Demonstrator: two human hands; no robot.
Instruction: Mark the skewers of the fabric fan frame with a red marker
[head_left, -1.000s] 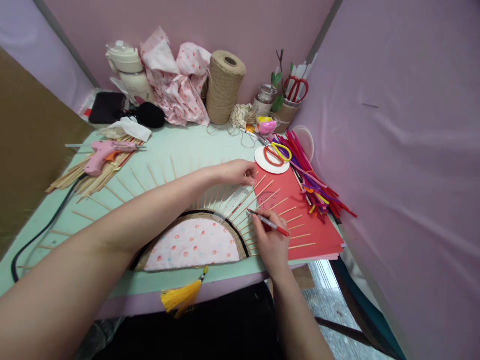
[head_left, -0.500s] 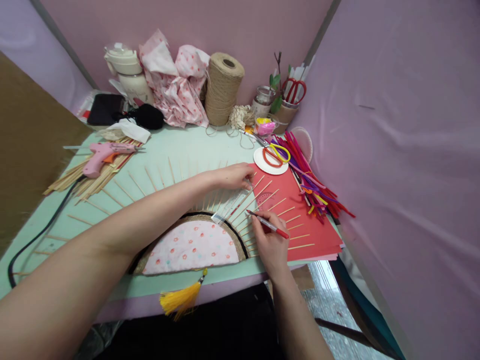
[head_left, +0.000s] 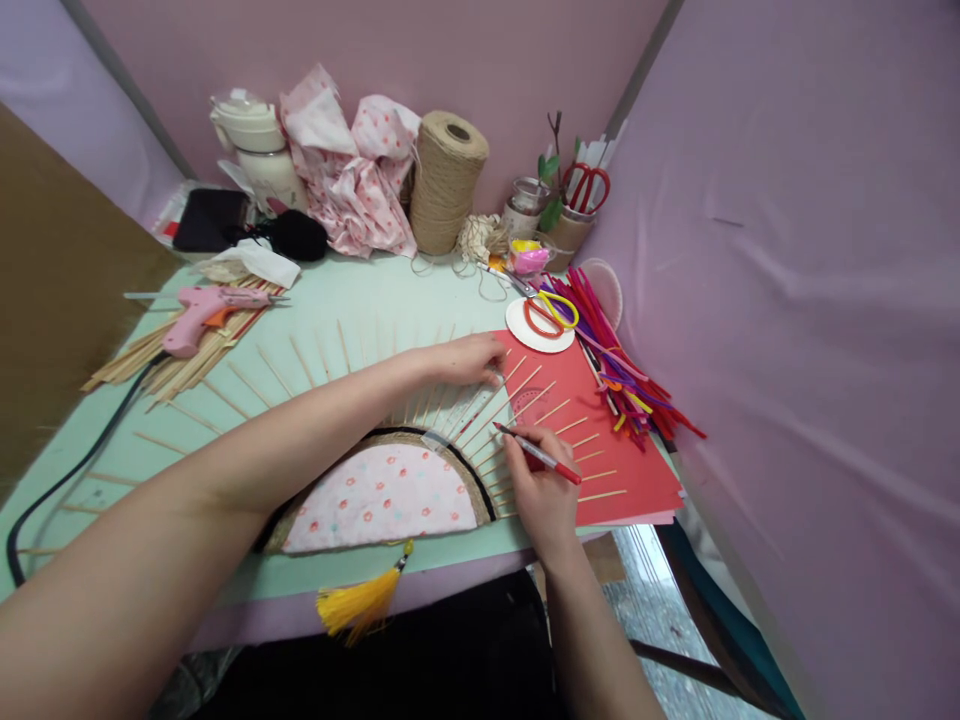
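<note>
A half-round panel of white cloth with small red flowers (head_left: 382, 500) lies at the table's front, edged with twine and a black band. Thin wooden sticks (head_left: 525, 400) fan out around it. My left hand (head_left: 474, 358) reaches across, its curled fingers on the far end of a clear ruler (head_left: 457, 412), which slants along the sticks. In my right hand (head_left: 541, 490) is a red pen (head_left: 551, 462), its tip pointing left, close to the sticks; whether it touches one I cannot tell. A yellow tassel (head_left: 360, 603) hangs from the front edge.
At the left a pink glue gun (head_left: 201, 318) rests on bundled sticks. Scissors (head_left: 547, 310) lie on a white disc above red paper (head_left: 637, 460), beside coloured pipe cleaners (head_left: 622, 370). Along the back stand a bottle (head_left: 262, 150), crumpled cloth (head_left: 360, 190) and a twine spool (head_left: 448, 185).
The whole view has shifted slightly. Both hands stay in nearly the same places on the ruler and pen, and the pen's angle is a little different.
</note>
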